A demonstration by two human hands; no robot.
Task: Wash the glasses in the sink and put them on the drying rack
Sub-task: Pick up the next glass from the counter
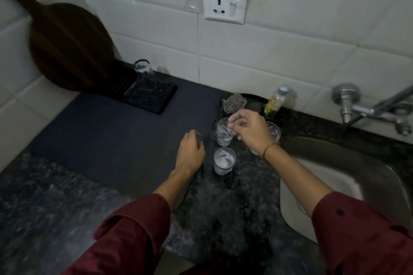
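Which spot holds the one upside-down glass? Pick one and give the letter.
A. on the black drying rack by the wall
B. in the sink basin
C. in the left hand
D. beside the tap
A: the inverted glass stands on the black drying rack near the tiled wall, apart from the soapy glasses by the sink.

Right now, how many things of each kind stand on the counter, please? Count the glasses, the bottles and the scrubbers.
Glasses: 4, namely one upside down on the drying rack, one under the right hand, one nearer the camera, one behind the right wrist
Bottles: 1, the soap bottle
Scrubbers: 1, the steel scrubber
Total: 6
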